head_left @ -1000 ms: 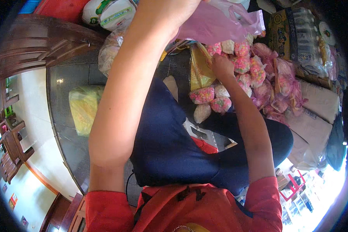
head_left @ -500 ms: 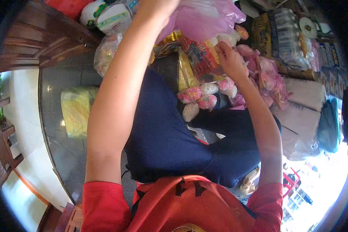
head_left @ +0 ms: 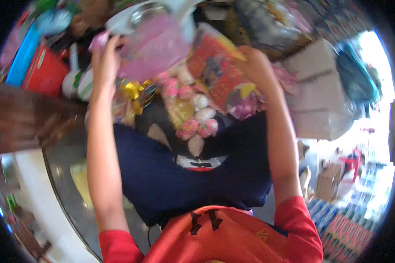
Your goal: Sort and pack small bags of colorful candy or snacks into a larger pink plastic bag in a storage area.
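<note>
On the far left stands a red container (head_left: pixel 46 72); nearer, on the dark tiled floor (head_left: pixel 66 151), lies a yellow packet (head_left: pixel 82 184). The left hand (head_left: pixel 106 65) is raised, its blurred fingers closed on the left edge of a translucent pink plastic bag (head_left: pixel 156 48), which spreads to the right. Just below the bag are shiny gold foil packets (head_left: pixel 131 90). In the middle, small bundles of pink and white pieces (head_left: pixel 197 126) cluster in front of the dark blue trousers (head_left: pixel 188 188) of the person, who wears a red shirt (head_left: pixel 245 239). Right of them, a red and yellow printed packet (head_left: pixel 213 65) tilts, its right edge grasped by the fingers of the right hand (head_left: pixel 253 65). Farther right are a brown carton (head_left: pixel 318 87) and a teal bag (head_left: pixel 357 76).
</note>
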{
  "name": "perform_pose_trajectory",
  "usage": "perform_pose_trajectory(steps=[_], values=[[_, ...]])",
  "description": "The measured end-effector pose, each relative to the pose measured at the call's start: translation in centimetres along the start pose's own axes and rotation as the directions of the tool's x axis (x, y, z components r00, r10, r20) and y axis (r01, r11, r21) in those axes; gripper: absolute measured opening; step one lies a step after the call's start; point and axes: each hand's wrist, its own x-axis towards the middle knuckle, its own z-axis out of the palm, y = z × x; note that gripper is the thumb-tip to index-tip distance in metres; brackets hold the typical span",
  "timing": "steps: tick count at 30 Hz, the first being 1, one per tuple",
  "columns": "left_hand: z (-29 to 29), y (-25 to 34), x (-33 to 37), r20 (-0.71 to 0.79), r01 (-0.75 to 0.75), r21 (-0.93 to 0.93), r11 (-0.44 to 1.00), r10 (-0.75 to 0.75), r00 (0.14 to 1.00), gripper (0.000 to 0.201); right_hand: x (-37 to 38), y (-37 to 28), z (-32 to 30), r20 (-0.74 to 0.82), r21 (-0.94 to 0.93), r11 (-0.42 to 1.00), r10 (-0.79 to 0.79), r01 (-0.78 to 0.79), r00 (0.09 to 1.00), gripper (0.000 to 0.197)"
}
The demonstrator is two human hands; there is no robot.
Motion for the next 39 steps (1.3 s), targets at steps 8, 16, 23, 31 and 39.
perform_pose_trajectory(steps=[8,16,23,31,39], values=[[8.4,-1.4,2.8,0.506,-0.089,0.273,0.958,-0.064,0.860,0.056,-1.9,1.4,-2.4,-0.171,-0.174,0.978,-0.147,0.117,0.974,0.020],[6.9,-4.5,5.8,0.594,-0.047,0.415,0.908,-0.232,0.770,0.060,-2.3,3.9,-6.3,0.221,0.519,0.851,-0.219,0.076,0.950,0.033],[6.6,-2.6,3.1,0.648,0.381,0.179,0.907,-0.400,0.648,0.049,-0.7,5.3,-5.8,0.349,0.829,0.534,-0.266,-0.164,0.899,0.030],[7.7,-0.3,3.1,0.568,0.439,-0.066,0.896,-0.329,0.755,0.045,-1.0,5.0,-7.0,0.266,0.939,-0.172,-0.180,-0.297,0.947,0.042],[7.4,0.2,2.1,0.618,0.474,-0.014,0.881,-0.365,0.696,0.041,-1.0,3.2,-4.7,0.366,0.888,0.291,0.020,-0.356,0.930,0.039]])
